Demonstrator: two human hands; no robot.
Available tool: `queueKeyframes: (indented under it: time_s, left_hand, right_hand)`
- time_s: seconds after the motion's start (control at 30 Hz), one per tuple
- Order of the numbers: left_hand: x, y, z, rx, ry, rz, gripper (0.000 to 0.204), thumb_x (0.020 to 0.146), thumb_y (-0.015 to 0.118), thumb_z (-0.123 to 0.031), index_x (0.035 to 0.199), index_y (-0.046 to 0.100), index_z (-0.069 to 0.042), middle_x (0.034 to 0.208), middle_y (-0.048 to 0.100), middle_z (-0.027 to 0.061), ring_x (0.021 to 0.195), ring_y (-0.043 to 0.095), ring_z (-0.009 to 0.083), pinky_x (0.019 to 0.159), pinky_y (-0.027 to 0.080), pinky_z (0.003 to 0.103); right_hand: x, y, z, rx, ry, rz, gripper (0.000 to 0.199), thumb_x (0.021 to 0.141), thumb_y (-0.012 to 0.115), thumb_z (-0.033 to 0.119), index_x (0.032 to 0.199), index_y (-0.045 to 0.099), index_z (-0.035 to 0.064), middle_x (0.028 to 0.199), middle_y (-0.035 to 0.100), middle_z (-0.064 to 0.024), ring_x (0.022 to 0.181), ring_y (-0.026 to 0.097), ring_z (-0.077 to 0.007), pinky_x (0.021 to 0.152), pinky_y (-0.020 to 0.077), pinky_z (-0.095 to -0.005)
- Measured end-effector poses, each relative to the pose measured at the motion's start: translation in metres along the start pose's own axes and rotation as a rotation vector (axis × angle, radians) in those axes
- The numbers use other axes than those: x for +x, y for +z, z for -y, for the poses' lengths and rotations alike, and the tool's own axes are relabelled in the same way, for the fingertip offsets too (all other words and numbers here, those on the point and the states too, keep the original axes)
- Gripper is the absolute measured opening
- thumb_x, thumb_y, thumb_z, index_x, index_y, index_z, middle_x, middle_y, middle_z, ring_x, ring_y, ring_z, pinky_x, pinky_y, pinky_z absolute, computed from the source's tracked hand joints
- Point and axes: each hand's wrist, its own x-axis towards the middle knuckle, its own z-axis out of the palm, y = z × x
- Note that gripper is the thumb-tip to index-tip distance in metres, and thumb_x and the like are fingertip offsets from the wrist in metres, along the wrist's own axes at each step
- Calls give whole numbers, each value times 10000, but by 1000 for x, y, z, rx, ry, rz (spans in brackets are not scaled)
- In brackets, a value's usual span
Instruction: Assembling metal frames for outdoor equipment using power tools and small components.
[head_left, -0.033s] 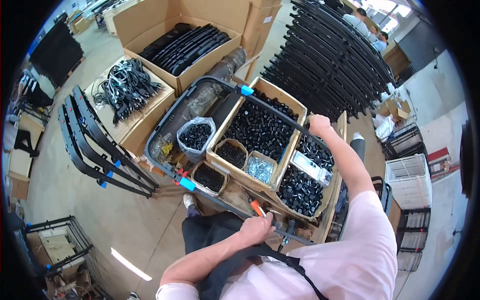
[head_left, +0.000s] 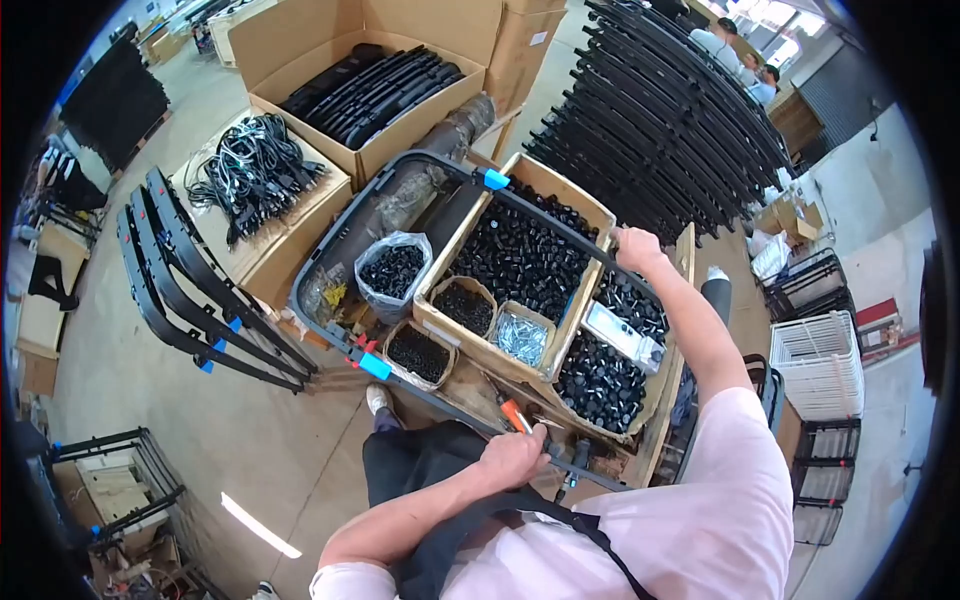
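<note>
**Two-handed hold on a black tube frame above the parts boxes**

The left hand [head_left: 515,455] was closed around the near rail of the black tube frame [head_left: 548,212], its fingers wrapped tight and its knuckles up. The right hand [head_left: 635,250] gripped the far rail with the arm stretched out; its fingers curled over the tube, and their tips were hidden beneath it. The frame therefore spanned the gap between the two sets of fingers and reached out well to their left, lying tilted above the large cardboard box of black caps [head_left: 520,250].

A blue clip [head_left: 495,180] sat on the rail to the left of the right fingers, and a second blue clip [head_left: 375,365] sat to the left of the left fingers. An orange-handled tool [head_left: 512,413] lay just beyond the left fingertips. A small box of silver screws [head_left: 520,335] and a plastic bag of black parts [head_left: 395,270] lay under the frame, between the two hands and to their left.

By judgement, the hold would go best with both grips kept firm and opposite each other, so that the long overhanging end could not swing. The rails should stay above the box rims and the bag, and the left knuckles should stay clear of the tool.

Compared with the earlier frame, no difference could be made out. Both hands, the frame and the boxes appeared in the same places.
</note>
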Motion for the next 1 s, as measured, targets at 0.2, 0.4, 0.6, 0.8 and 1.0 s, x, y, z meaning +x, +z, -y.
queueKeyframes:
  time_s: [0.2,0.4,0.6,0.8,1.0]
  left_hand:
    - [-6,-8,-1,22,39,61,322,890,691,-134,1174,575,-35,1092,679,239,994,710,446,805,590,542]
    - [-8,-21,0,41,181,14,387,837,676,-46,1218,698,-111,1117,584,198,1080,658,383,863,593,474]
    - [-10,-27,-7,147,61,130,160,914,655,-164,1041,699,-76,904,736,198,832,757,387,685,613,506]
    - [-2,-11,-3,163,184,28,203,965,633,-258,1059,611,-80,713,711,161,639,732,360,552,567,467]
    - [-22,-38,-6,236,365,-203,399,922,618,-96,1321,628,-91,1147,675,204,1080,679,364,884,563,473]
  right_hand:
    - [-12,3,-1,256,-19,-277,337,910,657,203,1209,786,120,1171,794,-134,1118,763,-293,897,623,-426]
    - [-16,9,6,191,35,-199,248,919,635,180,1075,807,94,1173,793,-134,1089,771,-295,930,614,-457]
    - [3,3,1,236,-9,-171,283,864,731,221,1069,757,28,1117,770,-232,1071,748,-393,927,601,-519]
    - [10,43,16,375,17,-271,374,950,663,315,1127,654,-15,1058,750,-268,1059,726,-441,933,569,-561]
    - [-32,42,53,410,162,-370,297,972,596,218,1096,648,-47,995,765,-260,940,771,-407,823,619,-511]
